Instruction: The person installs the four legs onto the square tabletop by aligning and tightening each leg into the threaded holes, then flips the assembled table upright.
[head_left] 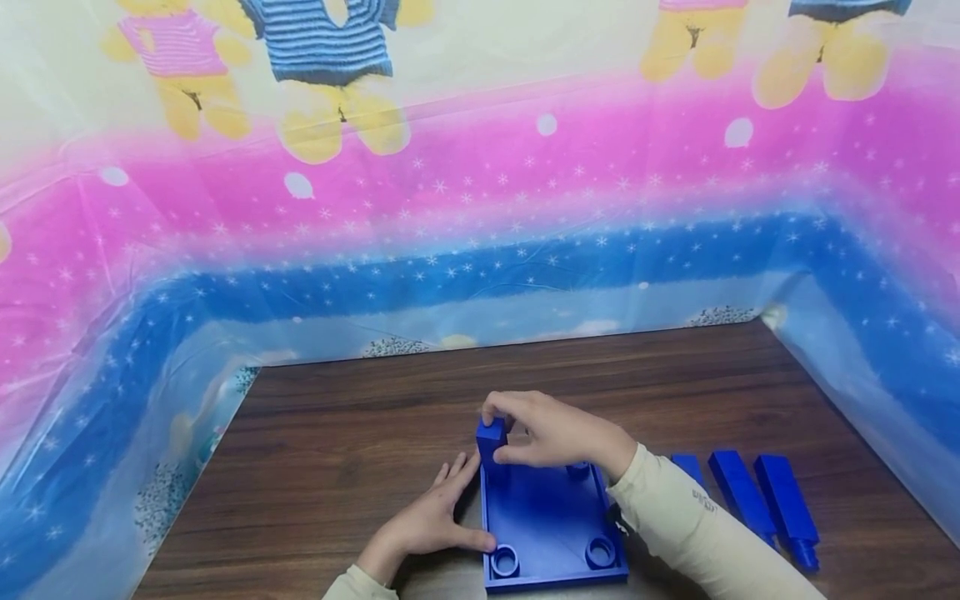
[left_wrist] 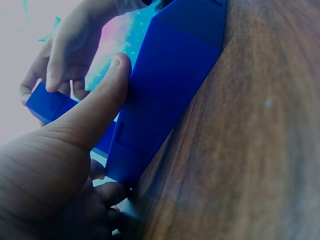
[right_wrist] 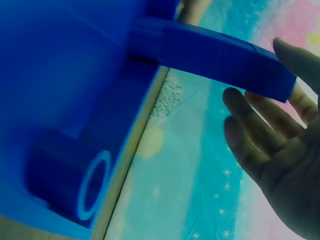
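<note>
A blue square panel (head_left: pixel 551 521) with a raised rim lies on the table, ring-shaped sockets at its corners. On its far left corner a blue square leg (head_left: pixel 489 442) stands upright. My right hand (head_left: pixel 558 429) grips the leg's top between thumb and fingers; the right wrist view shows the leg (right_wrist: pixel 220 57) rising from the panel's corner. My left hand (head_left: pixel 431 517) rests along the panel's left edge, thumb near the front left socket (head_left: pixel 505 561) and fingers spread toward the far corner. In the left wrist view that thumb lies against the panel's side (left_wrist: pixel 165 85). The leg's lower end is hidden.
Several more blue legs (head_left: pixel 742 496) lie to the right of the panel, partly behind the right sleeve (head_left: pixel 697 517); two show narrower pegs at their near ends. The brown wooden table (head_left: pixel 352 425) is bordered by a printed curtain (head_left: pixel 450 275) at the back and sides.
</note>
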